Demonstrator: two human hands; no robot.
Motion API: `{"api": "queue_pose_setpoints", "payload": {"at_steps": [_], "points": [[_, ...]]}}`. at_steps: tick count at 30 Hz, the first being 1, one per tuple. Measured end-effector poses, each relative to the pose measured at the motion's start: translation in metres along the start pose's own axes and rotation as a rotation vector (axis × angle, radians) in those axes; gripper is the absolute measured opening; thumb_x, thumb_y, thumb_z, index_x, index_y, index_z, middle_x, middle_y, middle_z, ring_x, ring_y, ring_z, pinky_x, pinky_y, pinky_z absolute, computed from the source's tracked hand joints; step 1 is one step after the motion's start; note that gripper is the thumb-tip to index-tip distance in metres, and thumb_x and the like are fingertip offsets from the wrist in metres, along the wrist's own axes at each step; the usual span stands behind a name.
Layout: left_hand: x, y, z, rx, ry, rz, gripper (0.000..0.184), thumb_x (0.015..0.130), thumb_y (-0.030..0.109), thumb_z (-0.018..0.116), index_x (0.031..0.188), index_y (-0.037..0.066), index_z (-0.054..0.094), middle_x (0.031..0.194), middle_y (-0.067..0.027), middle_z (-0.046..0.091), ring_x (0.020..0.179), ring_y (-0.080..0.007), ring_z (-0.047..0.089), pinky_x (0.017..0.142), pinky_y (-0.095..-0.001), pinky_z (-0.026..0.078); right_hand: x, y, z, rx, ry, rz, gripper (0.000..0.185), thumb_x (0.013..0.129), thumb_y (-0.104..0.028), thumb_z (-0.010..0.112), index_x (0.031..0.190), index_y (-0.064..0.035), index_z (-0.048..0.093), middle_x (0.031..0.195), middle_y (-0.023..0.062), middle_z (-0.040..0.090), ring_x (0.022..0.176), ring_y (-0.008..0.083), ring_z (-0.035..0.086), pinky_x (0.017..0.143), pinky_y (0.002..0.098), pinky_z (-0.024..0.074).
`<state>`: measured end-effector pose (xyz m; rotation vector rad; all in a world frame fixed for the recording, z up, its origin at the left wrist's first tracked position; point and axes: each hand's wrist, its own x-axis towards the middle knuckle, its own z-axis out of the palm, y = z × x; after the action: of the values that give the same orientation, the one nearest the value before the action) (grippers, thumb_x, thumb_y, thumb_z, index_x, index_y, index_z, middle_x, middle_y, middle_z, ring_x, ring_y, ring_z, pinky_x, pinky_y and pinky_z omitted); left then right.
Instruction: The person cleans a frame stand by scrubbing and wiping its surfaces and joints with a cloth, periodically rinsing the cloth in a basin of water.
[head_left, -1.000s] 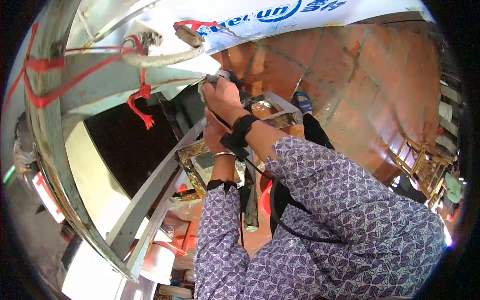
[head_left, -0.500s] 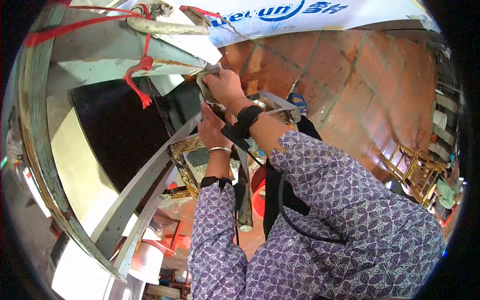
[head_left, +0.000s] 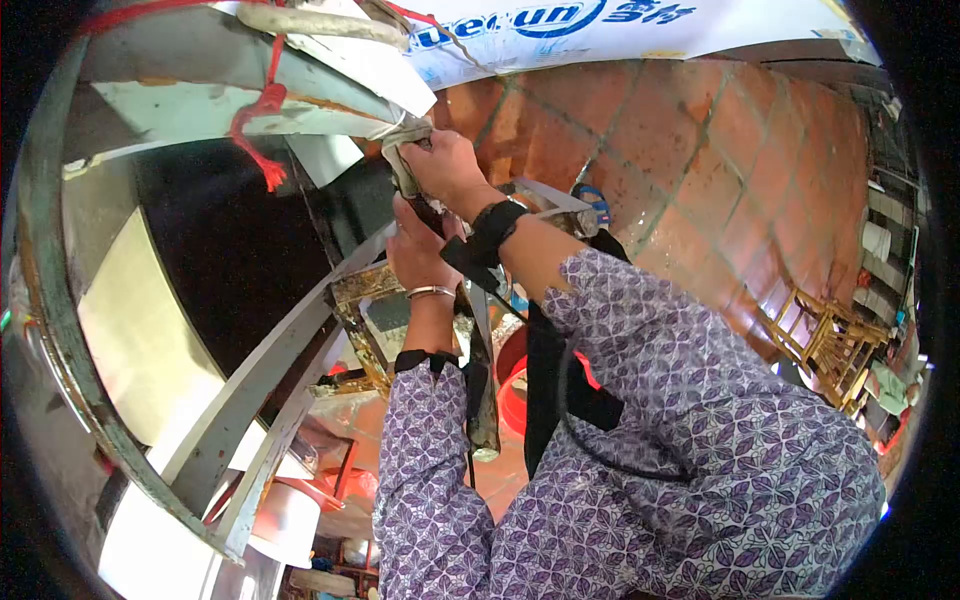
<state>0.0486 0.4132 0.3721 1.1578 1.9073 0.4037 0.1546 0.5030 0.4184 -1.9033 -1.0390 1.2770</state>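
My right hand [head_left: 447,172] is closed on a greyish-white cloth [head_left: 392,150], bunched around the corner of a pale painted frame [head_left: 250,135]. Just below it, my left hand [head_left: 418,248] has its fingers curled upward at the cloth's lower end; what lies inside that grip is hidden. A metal bangle [head_left: 431,291] circles the left wrist, and a black strap [head_left: 494,232] is around the right one. Beneath both hands stands a worn wooden stool or frame [head_left: 362,290] with peeling, stained bars.
A red cord [head_left: 262,110] hangs from the frame at the upper left. Long grey slats [head_left: 265,365] slant down beside a dark panel [head_left: 235,250]. A red bucket [head_left: 513,400] sits below my arms. On the tiled floor [head_left: 690,150], a bamboo chair [head_left: 825,340] stands far right.
The view has shifted slightly, and the frame and red cord now appear farther left. Both hands stay at the cloth, with more of it showing above the left fingers.
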Motion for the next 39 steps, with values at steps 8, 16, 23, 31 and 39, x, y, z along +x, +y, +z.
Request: {"api": "queue_pose_setpoints", "payload": {"at_steps": [8,16,23,31,39], "points": [[-0.023,0.035,-0.016,0.618,0.124,0.289,0.08,0.072,0.035,0.067,0.129,-0.006,0.03,0.104,-0.0225,0.06,0.09,-0.0362,0.06,0.081,-0.0469,0.042,-0.019,0.013,-0.005,-0.165,-0.188,0.006,0.044,0.076,-0.036,0.058,0.086,0.0066,0.063,0.084,0.0277,0.061,0.085,0.0392,0.061,0.075,0.041,0.0484],[-0.022,0.035,-0.018,0.608,0.076,0.279,0.077,0.075,0.034,0.065,0.13,-0.005,0.028,0.107,-0.023,0.059,0.094,-0.0354,0.059,0.087,-0.0463,0.04,0.007,-0.001,-0.009,-0.231,-0.172,-0.199,0.044,0.076,-0.035,0.058,0.09,0.0057,0.064,0.084,0.0245,0.064,0.084,0.0367,0.063,0.075,0.0395,0.0483],[-0.021,0.041,-0.021,0.579,0.056,0.224,0.07,0.077,0.033,0.058,0.129,-0.004,0.029,0.094,-0.0206,0.063,0.085,-0.0355,0.061,0.085,-0.0462,0.04,0.002,-0.003,-0.008,-0.185,-0.142,-0.169,0.037,0.078,-0.03,0.055,0.09,0.0045,0.061,0.092,0.0262,0.061,0.087,0.0407,0.059,0.079,0.0441,0.0477],[-0.021,0.039,-0.023,0.568,0.047,0.27,0.071,0.077,0.032,0.058,0.129,-0.004,0.027,0.095,-0.0195,0.063,0.08,-0.0348,0.062,0.082,-0.0452,0.041,0.017,0.006,-0.002,-0.266,-0.123,-0.211,0.042,0.077,-0.041,0.059,0.092,-0.0019,0.063,0.089,0.0216,0.064,0.084,0.0364,0.063,0.073,0.0417,0.0502],[-0.022,0.053,-0.026,0.595,0.002,0.21,0.07,0.078,0.032,0.059,0.129,-0.004,0.027,0.096,-0.0198,0.062,0.084,-0.0336,0.061,0.081,-0.0449,0.041,0.01,-0.013,-0.009,-0.38,-0.052,-0.152,0.045,0.075,-0.042,0.061,0.087,0.0001,0.066,0.088,0.022,0.064,0.084,0.0375,0.062,0.074,0.0428,0.0505]]}}
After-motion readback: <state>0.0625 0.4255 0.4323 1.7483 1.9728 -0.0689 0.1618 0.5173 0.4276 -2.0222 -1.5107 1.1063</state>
